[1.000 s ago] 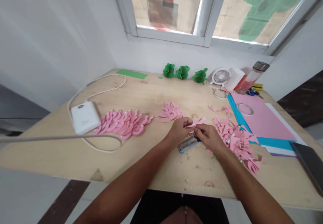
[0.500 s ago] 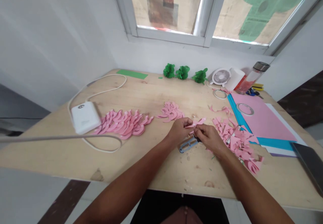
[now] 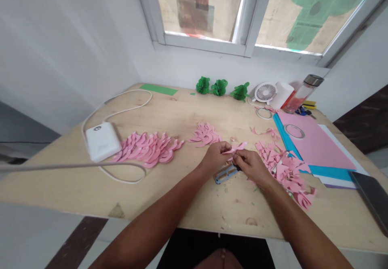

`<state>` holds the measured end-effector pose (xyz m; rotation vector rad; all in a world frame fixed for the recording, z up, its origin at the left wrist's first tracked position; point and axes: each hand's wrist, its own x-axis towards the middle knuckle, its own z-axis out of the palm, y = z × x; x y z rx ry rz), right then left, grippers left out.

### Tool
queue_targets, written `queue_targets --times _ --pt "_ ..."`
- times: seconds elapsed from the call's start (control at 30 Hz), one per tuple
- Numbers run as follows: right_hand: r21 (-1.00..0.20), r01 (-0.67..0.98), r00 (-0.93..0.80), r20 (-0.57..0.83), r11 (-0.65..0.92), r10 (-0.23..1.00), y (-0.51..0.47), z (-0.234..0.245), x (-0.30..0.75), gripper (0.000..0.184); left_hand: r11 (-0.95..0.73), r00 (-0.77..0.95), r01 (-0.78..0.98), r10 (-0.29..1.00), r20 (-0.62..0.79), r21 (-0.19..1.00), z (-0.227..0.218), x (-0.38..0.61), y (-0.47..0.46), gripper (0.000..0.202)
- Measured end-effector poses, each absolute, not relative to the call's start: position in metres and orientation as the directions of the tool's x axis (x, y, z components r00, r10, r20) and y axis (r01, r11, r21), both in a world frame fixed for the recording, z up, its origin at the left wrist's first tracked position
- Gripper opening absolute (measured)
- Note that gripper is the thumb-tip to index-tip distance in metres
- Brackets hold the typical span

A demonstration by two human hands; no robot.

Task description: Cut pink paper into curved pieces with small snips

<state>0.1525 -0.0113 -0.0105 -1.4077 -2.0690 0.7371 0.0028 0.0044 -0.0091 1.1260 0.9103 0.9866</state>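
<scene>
Just right of the table's middle, both my hands meet over a curved strip of pink paper (image 3: 241, 146). My left hand (image 3: 217, 155) is closed, pinching the strip near its left part. My right hand (image 3: 250, 164) is closed too, its fingertips close to the strip and round the dark end of a light-blue slotted tool (image 3: 226, 174). This tool slants down to the left beneath my hands; its exact kind is hard to make out. Beyond my left hand lies a small pile of pink paper cutouts (image 3: 204, 133). Pink paper scraps (image 3: 285, 166) are heaped beside my right hand.
Overlapping pink petal-like cutouts (image 3: 151, 147) lie left, beside a white power bank (image 3: 103, 141) with a cable. Green paper shapes (image 3: 220, 87), a small fan (image 3: 265, 92) and a bottle (image 3: 304, 94) stand at the back. Paper sheets (image 3: 318, 143) and a phone (image 3: 371, 196) are right.
The light-blue tool has tilted or shifted very slightly under my hands. My hands and the pink strip stay in nearly the same place.
</scene>
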Motion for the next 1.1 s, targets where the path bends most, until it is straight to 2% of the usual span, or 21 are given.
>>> queue_targets --times 1.1 --pt "-0.687 0.655 -0.318 0.129 0.316 0.939 -0.0127 -0.0074 0.1511 0.026 0.123 0.310 -0.154 0.948 -0.070 0.980 -0.0117 0.0022 0.0066 0.025"
